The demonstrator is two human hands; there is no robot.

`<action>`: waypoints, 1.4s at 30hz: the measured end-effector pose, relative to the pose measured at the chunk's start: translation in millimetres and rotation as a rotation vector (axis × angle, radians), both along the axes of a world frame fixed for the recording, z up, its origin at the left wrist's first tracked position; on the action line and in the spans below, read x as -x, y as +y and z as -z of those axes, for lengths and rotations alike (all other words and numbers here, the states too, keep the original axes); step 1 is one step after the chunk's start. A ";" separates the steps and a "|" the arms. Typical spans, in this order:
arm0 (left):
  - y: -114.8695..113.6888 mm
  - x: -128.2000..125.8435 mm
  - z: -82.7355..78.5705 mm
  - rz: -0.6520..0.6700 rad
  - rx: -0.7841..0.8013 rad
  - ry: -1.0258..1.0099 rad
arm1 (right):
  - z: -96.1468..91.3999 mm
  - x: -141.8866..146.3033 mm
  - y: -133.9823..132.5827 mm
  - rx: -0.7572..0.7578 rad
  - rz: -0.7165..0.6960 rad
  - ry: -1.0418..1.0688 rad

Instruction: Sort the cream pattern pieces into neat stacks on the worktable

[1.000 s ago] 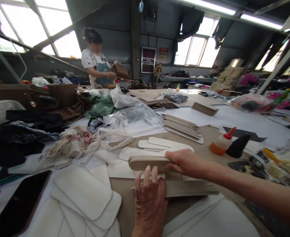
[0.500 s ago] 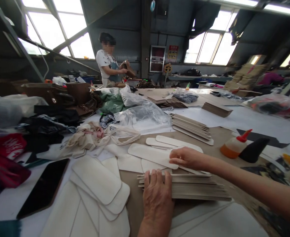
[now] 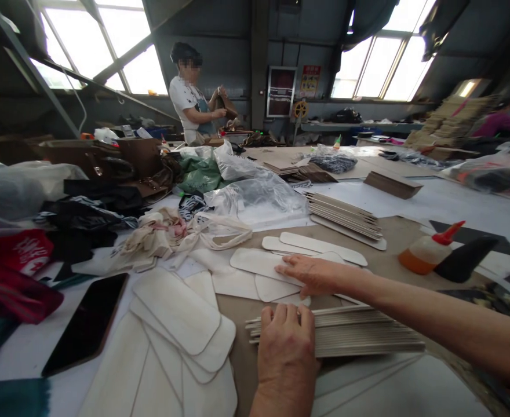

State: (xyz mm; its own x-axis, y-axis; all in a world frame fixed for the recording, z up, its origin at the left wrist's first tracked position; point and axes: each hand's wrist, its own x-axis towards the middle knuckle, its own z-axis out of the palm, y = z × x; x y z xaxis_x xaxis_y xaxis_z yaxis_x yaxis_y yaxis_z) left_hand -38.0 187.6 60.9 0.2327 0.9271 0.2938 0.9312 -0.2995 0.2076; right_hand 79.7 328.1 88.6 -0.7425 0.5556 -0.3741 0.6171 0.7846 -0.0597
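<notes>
My left hand is closed over the left end of a stack of thin cardboard strips, fingers curled across its upper edge. My right hand, fingers extended, lies over a long white round-ended panel and touches its surface. Two similar narrow panels lie just behind it. To the left, larger white rounded panels are fanned out and overlapping. More pale sheets lie in front of the strip stack, partly hidden by my left hand and the stack.
A glue bottle with a red tip stands at right beside a black cone-shaped object. A dark phone lies at left near cloth scraps. Behind are another strip pile, clear plastic and a person holding a brown piece.
My right hand has shifted left along the white panel, and its fingers have gone from pinched at the panel's end to spread. The left hand stays on the stack; the view tilts slightly.
</notes>
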 end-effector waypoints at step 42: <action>-1.4 5.4 -0.3 0.009 0.020 -0.043 | 20.0 -74.4 7.2 -0.299 0.253 0.073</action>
State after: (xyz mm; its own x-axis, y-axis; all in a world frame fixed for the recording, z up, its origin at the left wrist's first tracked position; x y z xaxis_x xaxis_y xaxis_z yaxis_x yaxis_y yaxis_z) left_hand -43.4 186.2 61.2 0.2291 0.9306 0.2854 0.9185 -0.3037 0.2531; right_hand 154.1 335.4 68.7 -0.5868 0.8009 -0.1195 0.7957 0.5977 0.0981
